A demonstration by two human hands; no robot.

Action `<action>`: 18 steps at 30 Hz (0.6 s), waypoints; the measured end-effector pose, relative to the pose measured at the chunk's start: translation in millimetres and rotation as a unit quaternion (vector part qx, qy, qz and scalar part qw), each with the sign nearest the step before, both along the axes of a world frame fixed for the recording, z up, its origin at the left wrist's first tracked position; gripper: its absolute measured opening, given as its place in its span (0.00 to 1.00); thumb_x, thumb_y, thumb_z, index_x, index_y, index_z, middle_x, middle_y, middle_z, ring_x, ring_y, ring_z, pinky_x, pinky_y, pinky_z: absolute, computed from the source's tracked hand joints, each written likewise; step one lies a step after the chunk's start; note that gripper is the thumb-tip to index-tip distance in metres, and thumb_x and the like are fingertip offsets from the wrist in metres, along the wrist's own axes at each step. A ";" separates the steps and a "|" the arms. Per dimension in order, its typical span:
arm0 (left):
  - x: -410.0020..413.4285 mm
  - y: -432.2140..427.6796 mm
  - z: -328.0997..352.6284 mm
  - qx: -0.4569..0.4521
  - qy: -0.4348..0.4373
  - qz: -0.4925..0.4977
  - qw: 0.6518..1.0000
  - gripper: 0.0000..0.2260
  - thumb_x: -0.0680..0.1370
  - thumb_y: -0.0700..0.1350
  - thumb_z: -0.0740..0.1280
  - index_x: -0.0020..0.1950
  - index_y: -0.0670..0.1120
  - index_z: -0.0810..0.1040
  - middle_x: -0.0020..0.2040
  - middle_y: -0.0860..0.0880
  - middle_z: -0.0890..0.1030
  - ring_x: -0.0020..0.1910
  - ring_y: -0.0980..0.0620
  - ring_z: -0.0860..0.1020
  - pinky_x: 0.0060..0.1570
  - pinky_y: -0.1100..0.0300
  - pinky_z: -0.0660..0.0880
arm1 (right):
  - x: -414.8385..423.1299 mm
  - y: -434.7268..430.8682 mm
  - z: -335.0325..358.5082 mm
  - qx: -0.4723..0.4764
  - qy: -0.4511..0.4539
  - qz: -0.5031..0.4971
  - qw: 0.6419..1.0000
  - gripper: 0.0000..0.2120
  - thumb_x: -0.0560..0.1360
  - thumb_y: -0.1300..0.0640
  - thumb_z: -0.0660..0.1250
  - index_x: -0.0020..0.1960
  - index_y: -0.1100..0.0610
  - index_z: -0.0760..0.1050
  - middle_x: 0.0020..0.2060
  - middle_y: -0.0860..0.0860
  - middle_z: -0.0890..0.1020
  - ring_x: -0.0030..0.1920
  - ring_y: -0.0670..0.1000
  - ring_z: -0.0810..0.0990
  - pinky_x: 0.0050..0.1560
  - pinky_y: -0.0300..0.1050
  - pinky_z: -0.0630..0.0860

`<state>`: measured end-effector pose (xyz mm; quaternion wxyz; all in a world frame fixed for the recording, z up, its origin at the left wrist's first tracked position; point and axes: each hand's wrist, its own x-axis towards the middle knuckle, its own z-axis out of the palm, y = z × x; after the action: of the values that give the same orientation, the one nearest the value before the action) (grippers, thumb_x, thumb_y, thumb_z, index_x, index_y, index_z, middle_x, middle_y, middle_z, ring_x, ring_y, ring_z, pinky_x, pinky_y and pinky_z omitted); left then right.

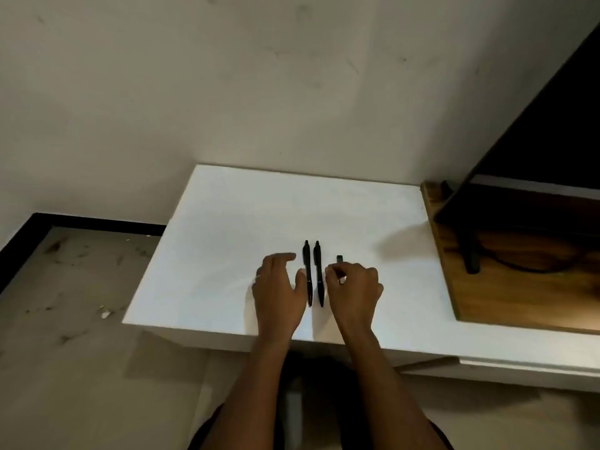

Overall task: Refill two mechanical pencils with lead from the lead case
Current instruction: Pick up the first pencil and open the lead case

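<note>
Hands flank two pencils (307,264)
Left hand (278,287) left of them, fingers spread — right hand (355,287) opposite, fingers curled round the lead case (340,258).

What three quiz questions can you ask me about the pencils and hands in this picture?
1. Count: how many black pencils lie on the white table?
2. Fill in: the fingers curled round the small lead case belong to the ___ hand.
3. True or false: the pencils lie crossed over each other.

Key
1. Two.
2. Right: the right hand has it.
3. False: they lie side by side, between the hands.
</note>
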<state>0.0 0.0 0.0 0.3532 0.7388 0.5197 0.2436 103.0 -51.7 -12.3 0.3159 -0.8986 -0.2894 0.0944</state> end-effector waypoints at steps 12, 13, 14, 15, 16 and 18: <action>18.0 45.3 -17.4 -0.006 0.019 0.002 1.000 0.13 0.80 0.47 0.67 0.64 0.48 0.77 0.61 0.50 0.80 0.62 0.49 0.78 0.61 0.51 0.73 | 21.2 42.5 0.2 -0.133 -0.053 0.053 0.988 0.08 0.76 0.51 0.65 0.46 0.52 0.82 0.42 0.47 0.83 0.54 0.56 0.73 0.48 0.47 0.63; 19.4 45.7 -17.5 -0.007 0.016 0.006 1.000 0.14 0.80 0.47 0.67 0.64 0.48 0.77 0.62 0.50 0.80 0.63 0.48 0.78 0.61 0.51 0.73 | 19.8 41.8 -0.3 -0.146 -0.051 0.053 0.987 0.07 0.76 0.52 0.65 0.44 0.53 0.80 0.40 0.48 0.82 0.53 0.56 0.73 0.46 0.46 0.63; 20.5 45.6 -17.6 -0.007 0.016 0.005 1.000 0.14 0.80 0.47 0.67 0.65 0.48 0.77 0.62 0.50 0.80 0.63 0.48 0.78 0.62 0.51 0.73 | 18.9 41.2 -0.5 -0.155 -0.052 0.051 0.985 0.07 0.76 0.52 0.65 0.44 0.53 0.80 0.40 0.47 0.82 0.53 0.55 0.73 0.46 0.46 0.63; 21.6 45.0 -18.1 -0.006 0.019 -0.001 1.000 0.14 0.80 0.47 0.67 0.65 0.48 0.76 0.62 0.50 0.80 0.63 0.49 0.78 0.62 0.50 0.73 | 18.5 41.1 -1.3 -0.162 -0.059 0.048 0.984 0.07 0.76 0.52 0.65 0.46 0.53 0.81 0.41 0.48 0.83 0.53 0.55 0.74 0.46 0.46 0.64; 22.4 44.7 -19.0 -0.007 0.021 -0.007 1.000 0.14 0.80 0.47 0.67 0.65 0.48 0.76 0.62 0.50 0.80 0.63 0.49 0.77 0.62 0.51 0.73 | 17.6 40.8 -1.4 -0.169 -0.065 0.043 0.983 0.08 0.76 0.51 0.65 0.46 0.53 0.81 0.42 0.48 0.83 0.53 0.55 0.74 0.47 0.46 0.64; 22.4 44.6 -19.0 -0.010 0.023 -0.010 1.000 0.15 0.80 0.47 0.67 0.66 0.48 0.76 0.62 0.50 0.80 0.64 0.49 0.77 0.63 0.51 0.73 | 14.1 41.8 -1.7 -0.172 -0.073 0.038 0.982 0.08 0.76 0.51 0.65 0.45 0.53 0.80 0.41 0.49 0.82 0.52 0.55 0.75 0.46 0.46 0.63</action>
<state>22.4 44.6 -19.0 0.3512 0.7458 0.5224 0.2178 117.1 -9.9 -13.9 0.1308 -0.9325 -0.3248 0.0887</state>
